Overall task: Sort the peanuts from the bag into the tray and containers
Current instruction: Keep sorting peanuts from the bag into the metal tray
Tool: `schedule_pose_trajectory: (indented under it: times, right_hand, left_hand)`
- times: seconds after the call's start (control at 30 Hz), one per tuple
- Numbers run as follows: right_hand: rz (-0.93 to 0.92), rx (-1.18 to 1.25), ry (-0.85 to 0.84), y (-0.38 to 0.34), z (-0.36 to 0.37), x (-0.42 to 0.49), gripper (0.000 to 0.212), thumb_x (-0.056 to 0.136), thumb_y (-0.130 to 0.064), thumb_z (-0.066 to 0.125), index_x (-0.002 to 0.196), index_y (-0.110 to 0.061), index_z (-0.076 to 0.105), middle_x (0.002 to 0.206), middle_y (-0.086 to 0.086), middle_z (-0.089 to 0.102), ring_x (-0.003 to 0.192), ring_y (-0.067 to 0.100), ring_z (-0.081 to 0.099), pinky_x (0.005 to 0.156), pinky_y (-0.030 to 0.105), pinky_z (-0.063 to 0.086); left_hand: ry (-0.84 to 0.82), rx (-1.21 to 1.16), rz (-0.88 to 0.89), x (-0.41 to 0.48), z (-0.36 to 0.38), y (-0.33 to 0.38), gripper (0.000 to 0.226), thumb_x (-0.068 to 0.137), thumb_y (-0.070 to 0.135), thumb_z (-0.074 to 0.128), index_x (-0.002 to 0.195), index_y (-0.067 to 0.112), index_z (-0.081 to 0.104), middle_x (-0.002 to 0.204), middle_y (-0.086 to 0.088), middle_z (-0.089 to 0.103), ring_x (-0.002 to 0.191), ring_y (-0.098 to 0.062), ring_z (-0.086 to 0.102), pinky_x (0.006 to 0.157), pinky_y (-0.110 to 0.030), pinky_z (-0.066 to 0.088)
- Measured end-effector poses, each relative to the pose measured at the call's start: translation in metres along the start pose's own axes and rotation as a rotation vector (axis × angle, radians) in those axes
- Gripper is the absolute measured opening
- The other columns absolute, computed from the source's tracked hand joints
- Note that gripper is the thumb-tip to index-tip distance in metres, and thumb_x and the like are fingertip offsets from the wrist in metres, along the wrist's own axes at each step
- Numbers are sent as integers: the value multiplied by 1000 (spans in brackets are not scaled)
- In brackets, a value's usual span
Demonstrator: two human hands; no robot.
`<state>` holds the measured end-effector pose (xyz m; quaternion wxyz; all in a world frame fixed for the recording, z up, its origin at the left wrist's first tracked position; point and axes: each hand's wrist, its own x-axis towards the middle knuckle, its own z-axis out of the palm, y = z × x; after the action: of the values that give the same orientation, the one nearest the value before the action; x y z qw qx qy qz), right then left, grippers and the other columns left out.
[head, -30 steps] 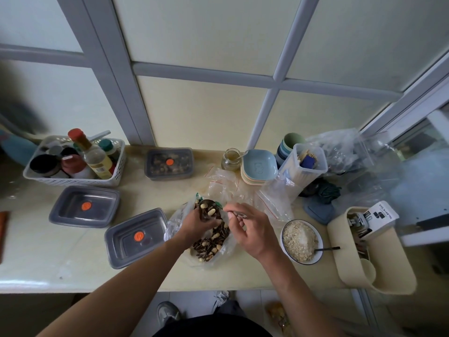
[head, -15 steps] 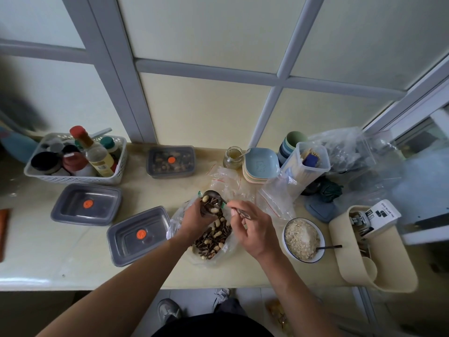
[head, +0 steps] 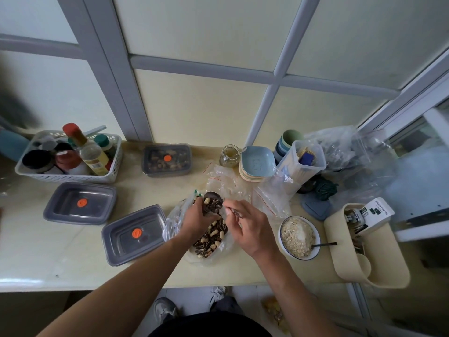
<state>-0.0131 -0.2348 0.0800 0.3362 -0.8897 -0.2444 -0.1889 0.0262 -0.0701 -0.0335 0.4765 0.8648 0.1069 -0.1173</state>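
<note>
While the right hand (head: pixel 247 227) pinches the thin metal handle of a spoon (head: pixel 212 205), fingers curled round it, the left hand (head: pixel 196 218) is curled up against the spoon's loaded bowl (whether it pinches anything there I cannot tell). Striped sunflower seeds and a few pale nuts fill the spoon, which hangs just above the far end of an open plastic bag (head: pixel 173 221). Most of the peanuts (head: pixel 215 233) lie mixed with seeds inside that bag, which rests on the surface (head: pixel 48 259) between the two wrists.

Just left of the bag sits the nearest grey container (head: pixel 121 242), lidded, with an orange sticker on top. A second grey container (head: pixel 73 207) lies farther left, and a third grey container (head: pixel 158 164), with dark contents showing through its lid, stands at the back by the window. Right of the right hand is a bowl of oats (head: pixel 300 257) with a utensil handle over its rim. Behind the hands are crumpled clear bags, a glass jar (head: pixel 229 155) and a stack of square dishes (head: pixel 257 164). At the far left, a white basket (head: pixel 73 177) holds bottles.
</note>
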Motion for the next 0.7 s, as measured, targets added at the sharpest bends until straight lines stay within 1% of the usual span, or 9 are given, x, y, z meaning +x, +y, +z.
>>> schedule_pose_trajectory:
  times: [0.07,0.17,0.23,0.33,0.47,0.57,0.7]
  right_hand:
    - [-4,-8,3,0,0,-2,16,105,-19,50,115,-16,63,84,5,62,64,22,58,57,36,53]
    - [-7,-35,14,1,1,-7,26,108,-21,46,112,-11,69,82,6,60,63,24,57,57,38,53]
    - [-10,-41,18,1,1,-10,31,108,-22,45,110,-7,72,82,7,60,64,26,57,59,39,53]
    - [-10,-32,19,1,0,-15,27,106,-18,48,111,-7,72,86,6,61,67,26,58,62,39,54]
    - [-46,-23,-31,1,2,-19,20,102,-13,53,118,-13,65,89,7,61,69,27,59,63,40,54]
    - [-99,-38,-47,-1,2,-21,27,97,-10,58,123,-17,57,88,8,60,68,26,57,62,36,53]
    - [-117,-64,-40,0,3,-26,28,96,-10,60,123,-17,59,87,7,59,67,26,54,63,36,52]
  left_hand:
    - [0,-13,-22,0,0,0,43,78,23,84,110,14,56,93,1,69,84,-17,64,69,-25,45]
    - [7,-27,-36,1,0,-1,40,78,23,84,106,16,55,89,2,67,79,-15,61,66,-26,43]
    - [13,-29,-37,0,-1,1,37,80,22,83,103,17,55,87,4,66,75,-12,59,63,-23,41]
    - [25,-12,-32,-2,-2,5,33,82,21,80,100,17,53,83,8,62,70,-7,55,56,-15,33]
    - [39,-9,-8,-4,-3,9,35,83,20,79,105,13,54,88,3,65,79,-15,60,58,-18,37]
    - [52,-10,-8,-6,-4,16,32,85,16,75,109,10,55,91,2,62,81,-17,56,59,-18,36]
    - [62,-57,-18,-6,-6,19,39,83,16,78,107,17,48,92,2,60,83,-17,55,61,-19,35]
